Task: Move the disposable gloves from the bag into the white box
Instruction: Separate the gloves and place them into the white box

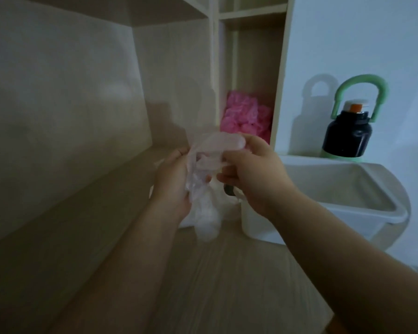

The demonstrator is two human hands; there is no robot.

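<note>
Holding a limp bundle of thin translucent plastic between them, the hands are working just above the desk. The left hand is curling its fingers round the side of the bag, probably bracing it so the mouth faces the other hand while the rest is hanging down below. The right hand is pinching the upper fold of film between thumb and fingers; this fold looks like the disposable gloves being drawn out, though glove and bag are too alike to tell apart. The white box is standing open-topped just right of the right hand, seemingly so a short sideways swing can be dropping the gloves in. No gloves are showing inside it. Beyond the box, a black bottle with a green handle is standing, and beyond the hands something pink and ruffled is sitting in a shelf compartment.
</note>
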